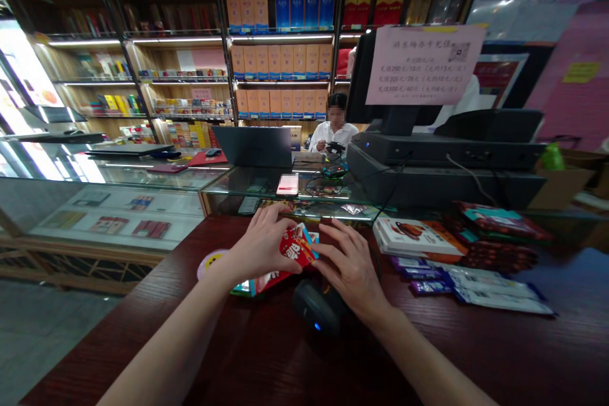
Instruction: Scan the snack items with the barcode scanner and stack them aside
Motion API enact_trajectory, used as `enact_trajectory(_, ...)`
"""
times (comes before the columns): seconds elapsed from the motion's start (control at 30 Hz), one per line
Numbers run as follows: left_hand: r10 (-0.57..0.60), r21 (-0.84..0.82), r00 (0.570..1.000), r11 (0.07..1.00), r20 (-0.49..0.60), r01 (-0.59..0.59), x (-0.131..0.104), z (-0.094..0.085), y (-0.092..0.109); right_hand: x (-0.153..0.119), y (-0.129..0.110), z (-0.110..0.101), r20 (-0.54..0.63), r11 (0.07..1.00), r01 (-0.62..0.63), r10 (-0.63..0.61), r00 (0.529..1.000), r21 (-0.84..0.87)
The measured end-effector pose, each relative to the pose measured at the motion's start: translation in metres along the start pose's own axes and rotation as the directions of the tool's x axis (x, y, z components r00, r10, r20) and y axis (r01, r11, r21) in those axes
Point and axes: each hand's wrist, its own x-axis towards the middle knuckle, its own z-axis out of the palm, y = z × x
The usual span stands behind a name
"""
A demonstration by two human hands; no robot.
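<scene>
My left hand [266, 241] pinches a small red snack packet [295, 246] with white lettering between thumb and fingers, just above the counter. From the other side my right hand [349, 263] reaches in, fingers stretched and apart, its fingertips at the packet's right edge. Whether they press on it I cannot tell. Below the packet lies another red and green snack packet [266, 281], partly covered by my left hand. A black handheld device, seemingly a barcode scanner [314, 307], shows a blue light below my right hand. A round yellow smiley item [212, 261] sticks out by my left wrist.
To the right lie a white and orange box [416, 238], purple-ended wrappers [495, 288] and dark red packs [499, 254]. A monitor [364, 82] with a pink notice stands behind. Across the glass counter, a person [335, 130] holds a dark object near a laptop [254, 146].
</scene>
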Motion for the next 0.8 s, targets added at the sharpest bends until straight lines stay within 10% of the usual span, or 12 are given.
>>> enact_trajectory(0.8,0.144,0.054,0.899,0.982,0.414,-0.183,0.059,0.007,0.001,-0.015,0.037,0.001,-0.054,0.970,-0.241,0.243,0.969,0.039)
